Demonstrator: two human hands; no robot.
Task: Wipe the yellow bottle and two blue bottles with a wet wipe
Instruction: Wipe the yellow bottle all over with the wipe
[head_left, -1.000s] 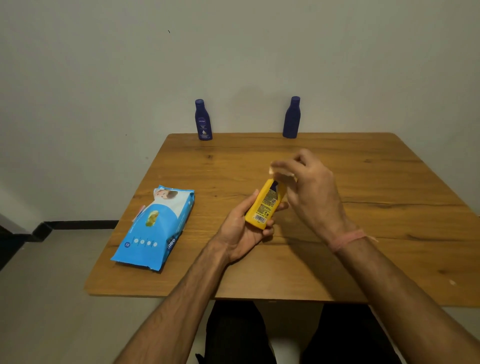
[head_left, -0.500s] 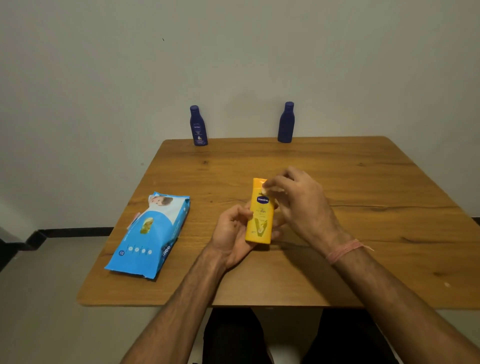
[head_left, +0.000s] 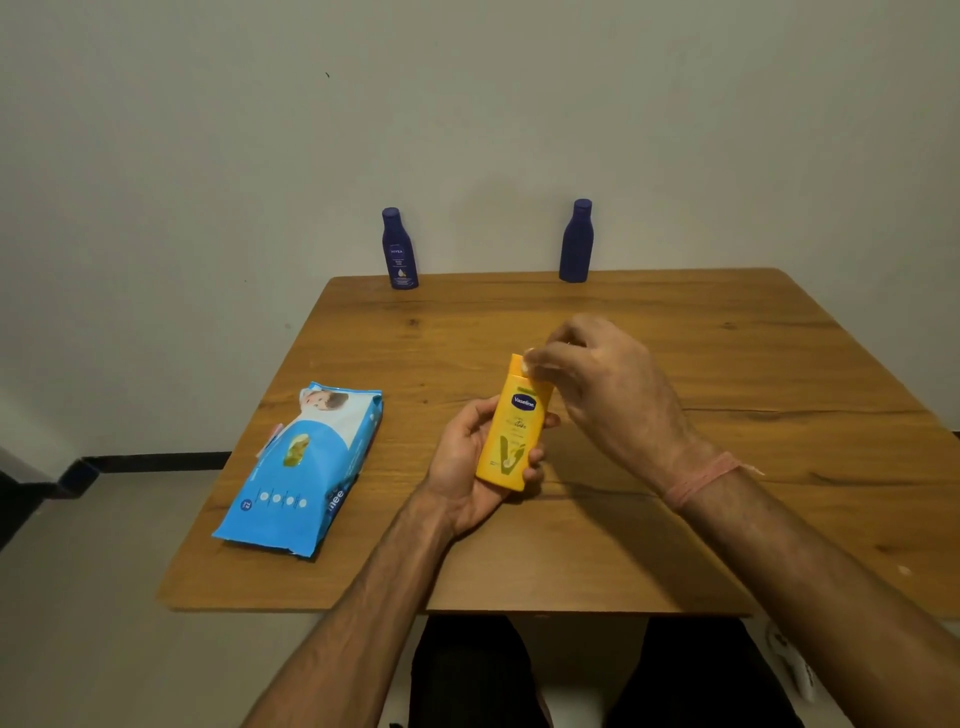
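The left hand (head_left: 470, 467) grips the yellow bottle (head_left: 511, 423) upright above the table (head_left: 675, 545) — the right hand (head_left: 597, 384) pinches a wet wipe (head_left: 529, 364) against its cap; two blue bottles (head_left: 399, 249) stand well beyond.

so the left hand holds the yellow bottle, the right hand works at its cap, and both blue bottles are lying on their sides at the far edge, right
Not quite. The head view shows the two dark blue plastic bottles standing upright at the wooden table's far edge. The rest holds: the left hand holds the yellow plastic bottle, the right hand at its cap.
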